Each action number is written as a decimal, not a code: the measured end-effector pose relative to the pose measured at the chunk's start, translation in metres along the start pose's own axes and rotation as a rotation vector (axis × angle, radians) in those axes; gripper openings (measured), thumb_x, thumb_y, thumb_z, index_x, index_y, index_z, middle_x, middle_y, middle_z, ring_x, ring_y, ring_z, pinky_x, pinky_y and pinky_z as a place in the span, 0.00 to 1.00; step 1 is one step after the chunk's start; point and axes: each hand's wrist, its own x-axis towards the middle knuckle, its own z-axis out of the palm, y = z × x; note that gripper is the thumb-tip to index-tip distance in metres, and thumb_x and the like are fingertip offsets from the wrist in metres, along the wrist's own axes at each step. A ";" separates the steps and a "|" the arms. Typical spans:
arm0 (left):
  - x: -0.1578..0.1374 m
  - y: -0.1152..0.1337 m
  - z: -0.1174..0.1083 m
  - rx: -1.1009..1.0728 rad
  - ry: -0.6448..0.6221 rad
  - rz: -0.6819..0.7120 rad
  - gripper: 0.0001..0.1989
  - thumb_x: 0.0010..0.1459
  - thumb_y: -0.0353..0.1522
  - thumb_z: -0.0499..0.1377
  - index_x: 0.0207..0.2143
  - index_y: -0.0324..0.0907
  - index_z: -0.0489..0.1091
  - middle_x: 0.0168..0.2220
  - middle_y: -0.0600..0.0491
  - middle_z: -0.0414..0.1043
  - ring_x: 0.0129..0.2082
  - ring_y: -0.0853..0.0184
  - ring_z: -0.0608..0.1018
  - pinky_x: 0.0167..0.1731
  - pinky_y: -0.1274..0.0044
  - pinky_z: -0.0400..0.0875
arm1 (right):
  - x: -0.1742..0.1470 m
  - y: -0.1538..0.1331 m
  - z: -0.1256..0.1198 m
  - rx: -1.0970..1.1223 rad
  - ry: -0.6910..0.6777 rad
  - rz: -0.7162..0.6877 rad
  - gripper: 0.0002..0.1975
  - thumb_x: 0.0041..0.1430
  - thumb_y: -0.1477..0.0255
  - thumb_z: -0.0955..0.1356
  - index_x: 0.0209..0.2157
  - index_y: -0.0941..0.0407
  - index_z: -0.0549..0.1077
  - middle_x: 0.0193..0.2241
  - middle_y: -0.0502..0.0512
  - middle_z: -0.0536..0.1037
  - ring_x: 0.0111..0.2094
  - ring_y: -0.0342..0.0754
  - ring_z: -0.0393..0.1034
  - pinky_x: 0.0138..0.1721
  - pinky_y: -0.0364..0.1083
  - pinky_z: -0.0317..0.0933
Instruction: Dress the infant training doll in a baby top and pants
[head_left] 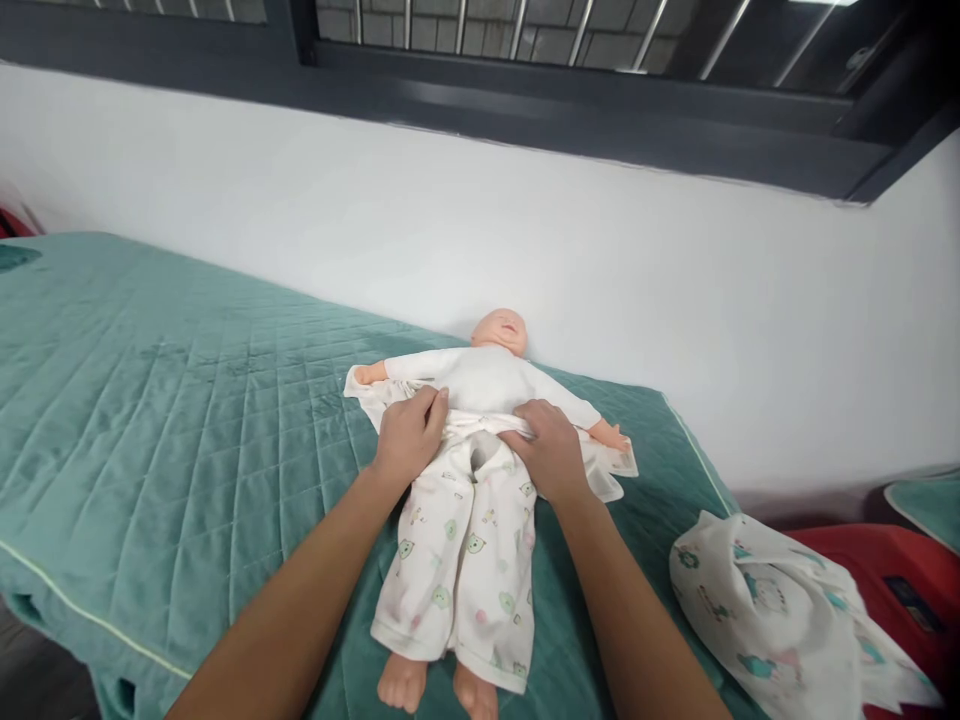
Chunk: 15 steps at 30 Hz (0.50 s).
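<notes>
White printed trousers (491,550) clothe the baby doll (493,377) below its waist; your left hand (409,432) and right hand (553,450) each pinch the waistband (480,424). Tugging unevenly could twist it or drag the doll askew.

no readable text, dark patch (913,603) on red item (862,562), perhaps a label

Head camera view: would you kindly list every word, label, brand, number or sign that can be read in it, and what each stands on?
No text can be read in this view.
Red object: its dark, label-like patch is too small and blurred to read.
Trousers: small printed figures; whether any marks are letters cannot be told.
Patterned cloth: printed pictures, with no legible lettering.
</notes>
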 end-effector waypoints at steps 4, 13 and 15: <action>-0.021 -0.002 -0.009 -0.091 -0.058 -0.055 0.18 0.67 0.42 0.46 0.28 0.44 0.65 0.22 0.56 0.67 0.25 0.67 0.70 0.29 0.76 0.58 | -0.001 0.001 0.000 0.012 -0.007 0.000 0.09 0.62 0.62 0.66 0.32 0.53 0.70 0.30 0.54 0.73 0.36 0.54 0.66 0.41 0.51 0.58; -0.024 -0.005 -0.008 -0.090 -0.115 0.048 0.11 0.61 0.42 0.57 0.39 0.45 0.69 0.39 0.53 0.76 0.39 0.63 0.75 0.47 0.71 0.65 | -0.011 -0.004 -0.005 -0.078 0.048 -0.083 0.13 0.65 0.61 0.63 0.30 0.54 0.70 0.28 0.55 0.73 0.35 0.53 0.65 0.40 0.50 0.57; -0.024 -0.006 -0.007 -0.040 -0.106 0.066 0.11 0.62 0.42 0.57 0.39 0.45 0.70 0.40 0.53 0.77 0.40 0.62 0.75 0.48 0.70 0.65 | -0.018 -0.007 -0.007 -0.104 0.051 -0.072 0.14 0.66 0.61 0.63 0.30 0.54 0.70 0.28 0.55 0.73 0.35 0.53 0.66 0.40 0.50 0.57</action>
